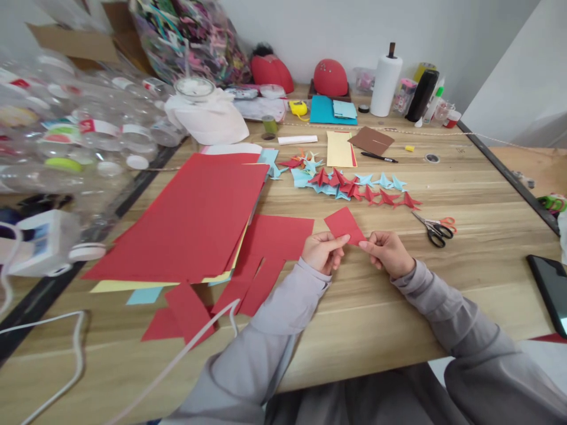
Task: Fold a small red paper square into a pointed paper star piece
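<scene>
A small piece of red paper (pixel 342 222) is held between my two hands above the table. My left hand (pixel 324 249) pinches its lower left edge with thumb and fingers. At the lower right corner, my right hand (pixel 388 252) grips the same paper. Just beyond lie red and light blue folded paper cranes (pixel 349 184) in rough rows. To the left are a stack of large red sheets (pixel 190 218) and cut red paper strips (pixel 262 286). Scissors with black handles (pixel 436 231) rest to the right, an orange-handled pair partly under them.
Many plastic bottles (pixel 101 133) crowd the left side. A white cable (pixel 177 358) crosses the front left. At the back stand a white paper roll (pixel 386 85), a black bottle (pixel 422 96) and a yellow tape measure (pixel 298 108). A phone (pixel 550 289) lies at the right edge.
</scene>
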A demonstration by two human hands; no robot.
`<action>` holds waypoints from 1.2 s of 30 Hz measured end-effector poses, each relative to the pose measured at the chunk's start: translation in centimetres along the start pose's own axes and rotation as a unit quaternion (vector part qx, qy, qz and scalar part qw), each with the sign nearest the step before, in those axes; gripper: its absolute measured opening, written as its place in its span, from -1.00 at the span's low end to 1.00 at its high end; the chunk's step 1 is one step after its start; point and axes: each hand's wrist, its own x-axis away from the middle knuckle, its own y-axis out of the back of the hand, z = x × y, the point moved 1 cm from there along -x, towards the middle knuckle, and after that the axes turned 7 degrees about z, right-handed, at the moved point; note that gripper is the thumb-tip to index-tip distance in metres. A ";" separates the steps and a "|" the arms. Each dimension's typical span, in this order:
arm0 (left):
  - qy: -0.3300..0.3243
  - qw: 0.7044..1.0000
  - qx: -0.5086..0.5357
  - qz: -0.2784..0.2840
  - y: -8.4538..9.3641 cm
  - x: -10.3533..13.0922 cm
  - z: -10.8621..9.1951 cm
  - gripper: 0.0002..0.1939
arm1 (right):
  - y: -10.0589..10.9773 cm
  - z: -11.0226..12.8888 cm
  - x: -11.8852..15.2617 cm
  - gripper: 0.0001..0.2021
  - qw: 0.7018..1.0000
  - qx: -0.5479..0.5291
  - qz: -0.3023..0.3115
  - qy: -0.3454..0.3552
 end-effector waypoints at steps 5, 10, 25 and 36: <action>0.005 1.000 0.023 0.012 0.1 0.0 -0.2 -0.54 | 0.0 0.1 0.1 -0.56 1.000 0.015 0.003 0.013; -0.034 0.999 -0.001 0.035 0.4 0.1 0.0 -0.54 | -0.1 0.3 0.3 -0.55 0.999 0.029 0.011 0.023; -0.098 0.989 -0.087 0.076 0.3 0.1 0.8 -0.60 | 0.0 -0.2 0.0 -0.70 0.994 -0.006 0.042 0.100; -0.070 0.989 -0.081 0.097 -0.2 0.5 0.6 -0.57 | -0.1 -0.5 0.1 -0.70 0.993 -0.056 0.058 0.085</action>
